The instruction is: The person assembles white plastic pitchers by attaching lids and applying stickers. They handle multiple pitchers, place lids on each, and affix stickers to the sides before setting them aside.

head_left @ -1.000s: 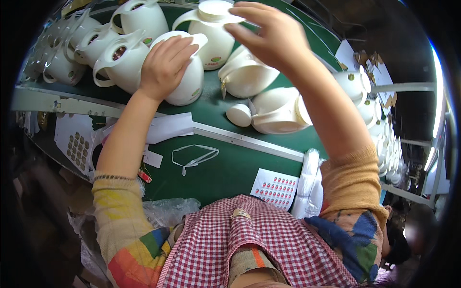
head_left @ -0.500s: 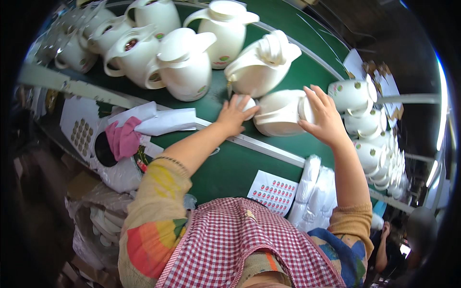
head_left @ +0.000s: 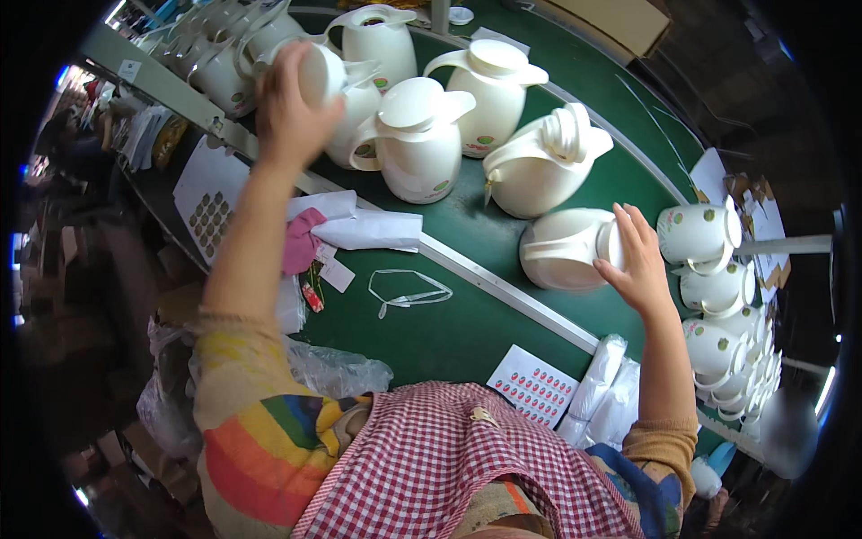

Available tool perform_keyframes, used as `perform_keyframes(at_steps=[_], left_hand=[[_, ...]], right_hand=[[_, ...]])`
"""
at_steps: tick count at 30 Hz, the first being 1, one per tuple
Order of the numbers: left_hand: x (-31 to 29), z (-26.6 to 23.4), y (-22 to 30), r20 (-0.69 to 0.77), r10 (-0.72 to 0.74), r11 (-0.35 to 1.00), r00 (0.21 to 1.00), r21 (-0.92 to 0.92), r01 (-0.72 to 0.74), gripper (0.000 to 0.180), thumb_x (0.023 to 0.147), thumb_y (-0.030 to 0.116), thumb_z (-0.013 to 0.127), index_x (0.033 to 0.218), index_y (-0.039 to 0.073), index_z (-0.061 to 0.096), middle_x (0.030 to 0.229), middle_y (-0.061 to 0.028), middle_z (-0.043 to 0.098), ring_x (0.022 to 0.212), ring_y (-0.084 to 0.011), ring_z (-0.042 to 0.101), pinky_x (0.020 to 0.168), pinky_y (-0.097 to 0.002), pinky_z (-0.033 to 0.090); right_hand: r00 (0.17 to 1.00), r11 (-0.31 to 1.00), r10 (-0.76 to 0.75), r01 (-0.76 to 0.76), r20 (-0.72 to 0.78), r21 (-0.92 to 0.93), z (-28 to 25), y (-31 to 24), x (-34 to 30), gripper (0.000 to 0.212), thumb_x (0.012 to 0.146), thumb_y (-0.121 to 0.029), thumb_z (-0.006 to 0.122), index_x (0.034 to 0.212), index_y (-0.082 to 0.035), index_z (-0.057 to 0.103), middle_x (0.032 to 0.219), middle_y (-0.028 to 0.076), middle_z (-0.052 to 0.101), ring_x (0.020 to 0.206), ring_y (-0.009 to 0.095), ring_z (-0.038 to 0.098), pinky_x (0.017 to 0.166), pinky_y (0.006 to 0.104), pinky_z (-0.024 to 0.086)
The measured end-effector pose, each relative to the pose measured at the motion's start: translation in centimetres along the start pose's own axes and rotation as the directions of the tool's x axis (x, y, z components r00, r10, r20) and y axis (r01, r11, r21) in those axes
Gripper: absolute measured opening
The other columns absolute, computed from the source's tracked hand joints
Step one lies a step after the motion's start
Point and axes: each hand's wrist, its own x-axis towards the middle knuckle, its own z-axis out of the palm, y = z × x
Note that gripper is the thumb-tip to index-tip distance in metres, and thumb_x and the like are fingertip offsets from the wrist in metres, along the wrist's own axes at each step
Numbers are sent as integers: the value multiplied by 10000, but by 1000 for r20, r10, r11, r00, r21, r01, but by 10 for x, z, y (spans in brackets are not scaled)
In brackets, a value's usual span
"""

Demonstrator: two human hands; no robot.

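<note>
My left hand [head_left: 294, 112] is closed round a white round lid [head_left: 321, 76], at the mouth of an upright white jug [head_left: 358, 112] on the far left. Whether the lid touches that jug is hidden. My right hand [head_left: 642, 260] grips the lid end of a white jug lying on its side [head_left: 561, 251], thumb on the near side and fingers on the far side. Beyond it, a tilted white jug [head_left: 539, 171] has several lids stacked at its top. Two upright lidded jugs, one nearer [head_left: 417, 148] and one farther [head_left: 492, 99], stand between my hands.
More jugs [head_left: 220, 76] crowd the far left, and a row of lying jugs [head_left: 700, 232] runs down the right. A metal rail [head_left: 503, 289] crosses the green table. Nearby are a sticker sheet [head_left: 534, 384], rolled plastic bags [head_left: 597, 386], a pink cloth [head_left: 303, 241] and a clear strap loop [head_left: 409, 298].
My left hand has moved from beside the lying jug to the far-left jug, carrying the white lid. My right hand stays on the lying jug. The whole view has shifted.
</note>
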Motion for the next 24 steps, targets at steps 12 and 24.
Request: perform_keyframes(at_steps=[12, 24], left_hand=[[-26, 51, 76, 61, -9, 831, 998, -555, 41, 340, 861, 79, 633, 1195, 27, 593, 1143, -145, 648, 976, -244, 647, 823, -361, 521], [-154, 148, 257, 668, 156, 213, 728, -742, 636, 706, 780, 363, 734, 1372, 70, 483, 1273, -212, 576, 1126, -306, 592, 975, -360, 442]], right_hand=[[1000, 983, -6, 3, 15, 186, -7, 32, -4, 845, 654, -292, 779, 1407, -128, 432, 1407, 174, 418, 1254, 372, 433, 1056, 424, 375], [903, 925, -351, 376, 247, -61, -19, 26, 24, 785, 606, -209, 797, 1342, -211, 522, 1386, 138, 458, 1213, 379, 462, 1022, 447, 418]])
